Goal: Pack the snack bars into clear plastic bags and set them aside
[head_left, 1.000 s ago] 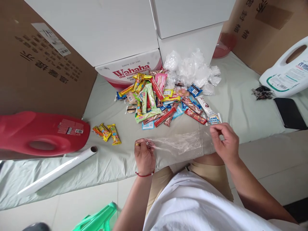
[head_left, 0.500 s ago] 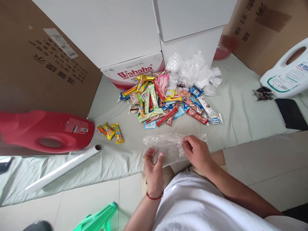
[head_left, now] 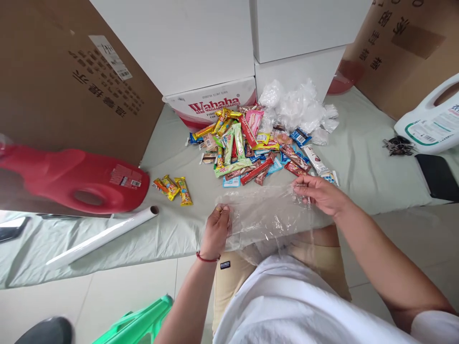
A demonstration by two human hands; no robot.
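Observation:
A clear plastic sheet or bag (head_left: 267, 210) is stretched between my two hands, above the front edge of the cloth and my lap. My left hand (head_left: 216, 228) is closed on its left edge. Its upper right corner is pinched between the thumb and fingers of my right hand (head_left: 319, 193). Beyond the plastic lies a heap of wrapped snack bars (head_left: 247, 148) in several colours. A few yellow-wrapped snacks (head_left: 183, 191) lie apart, to the left of my left hand.
A Wahaha carton (head_left: 211, 107) and crumpled clear plastic (head_left: 297, 107) stand behind the heap. At left are a red jug (head_left: 75, 181) and a white roll (head_left: 103, 236). A white detergent jug (head_left: 432, 119), black phone (head_left: 438, 177) and dark clips (head_left: 398, 145) are at right. A green stool (head_left: 139, 320) stands below.
My left hand has closed on the plastic's left edge. My right hand has moved right and up, and the bunched plastic is now spread out. The view has shifted slightly.

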